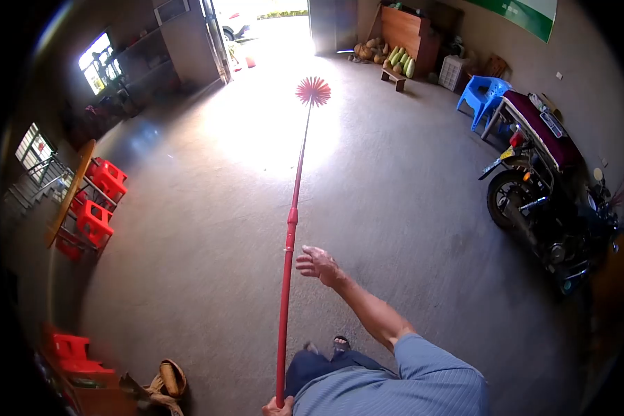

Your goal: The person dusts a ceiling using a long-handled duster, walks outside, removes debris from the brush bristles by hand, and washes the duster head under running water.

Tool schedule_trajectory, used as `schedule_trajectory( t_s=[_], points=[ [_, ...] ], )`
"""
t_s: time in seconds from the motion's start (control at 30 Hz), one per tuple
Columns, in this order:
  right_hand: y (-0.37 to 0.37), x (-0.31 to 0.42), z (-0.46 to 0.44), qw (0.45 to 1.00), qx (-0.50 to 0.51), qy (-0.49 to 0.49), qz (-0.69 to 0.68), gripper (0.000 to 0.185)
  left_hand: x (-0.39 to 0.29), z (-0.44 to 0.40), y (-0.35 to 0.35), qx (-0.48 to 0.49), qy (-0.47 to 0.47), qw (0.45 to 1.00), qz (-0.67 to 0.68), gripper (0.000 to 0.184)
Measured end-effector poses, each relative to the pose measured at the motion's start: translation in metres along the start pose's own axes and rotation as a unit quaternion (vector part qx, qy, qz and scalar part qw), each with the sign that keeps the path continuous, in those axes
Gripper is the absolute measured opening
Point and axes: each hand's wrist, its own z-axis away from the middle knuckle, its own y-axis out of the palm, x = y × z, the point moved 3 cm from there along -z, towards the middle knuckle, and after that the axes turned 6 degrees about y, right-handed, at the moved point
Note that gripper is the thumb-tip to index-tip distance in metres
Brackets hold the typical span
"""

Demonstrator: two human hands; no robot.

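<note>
A long red telescopic pole [285, 305] runs from the bottom of the head view up toward the bright doorway. Its far end carries a round, spiky red brush head [313, 91], like a cobweb duster. My left hand [278, 408] is wrapped around the pole's lower end, partly cut off by the frame. Just right of the pole's middle, below its joint collar, my right hand [317, 263] hangs with fingers stretched out, holding nothing. A small gap seems to separate it from the pole.
Red stools [95, 220] stand by a wooden table [71, 191] at left. On the right are a motorcycle [534, 208], a blue plastic chair [480, 100] and a cloth-covered table [544, 128]. Gourds [399, 61] lie near a small bench [393, 79]. A woven basket [175, 378] sits lower left.
</note>
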Motion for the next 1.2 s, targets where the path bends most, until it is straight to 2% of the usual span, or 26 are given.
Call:
schedule_trajectory(
  t_s=[0.17,0.27,0.3,0.43,0.53,0.57,0.73,0.87,1.0,1.13,1.2],
  points=[
    [-0.016,0.071,-0.122,0.999,-0.031,-0.023,0.036,0.056,-0.027,-0.08,-0.004,0.031,-0.02,0.999,0.001,0.03],
    [-0.029,0.103,-0.197,0.996,-0.055,-0.019,0.068,0.052,-0.042,-0.15,-0.003,0.08,-0.078,0.994,-0.016,0.033],
    [-0.036,0.117,-0.225,0.995,-0.064,-0.024,0.068,0.051,-0.057,-0.173,-0.005,0.068,-0.035,0.997,-0.022,0.039],
    [-0.058,0.175,-0.295,0.996,-0.07,-0.018,0.044,0.04,-0.143,-0.248,-0.028,0.088,-0.08,0.99,-0.077,0.048],
    [-0.067,0.224,-0.34,0.995,-0.09,-0.049,0.01,0.032,-0.203,-0.295,-0.048,0.122,-0.061,0.982,-0.127,0.045],
    [-0.07,0.241,-0.357,0.993,-0.106,-0.06,0.008,0.03,-0.2,-0.312,-0.048,0.131,-0.039,0.981,-0.141,0.043],
    [-0.102,0.309,-0.441,0.982,-0.164,-0.085,-0.024,0.028,-0.259,-0.389,-0.054,0.148,-0.043,0.983,-0.103,0.039],
    [-0.126,0.354,-0.498,0.987,-0.135,-0.09,-0.018,0.026,-0.323,-0.467,-0.042,0.139,-0.046,0.981,-0.125,0.038],
    [-0.136,0.399,-0.545,0.996,-0.084,-0.03,-0.002,0.024,-0.404,-0.552,-0.023,0.119,-0.035,0.982,-0.14,0.037],
    [-0.118,0.441,-0.572,0.999,-0.037,0.006,0.038,0.026,-0.483,-0.649,0.01,0.121,-0.012,0.979,-0.164,0.034],
    [-0.107,0.457,-0.591,0.999,-0.023,0.021,0.03,0.025,-0.497,-0.702,0.033,0.077,0.034,0.986,-0.142,0.029]
  ],
)
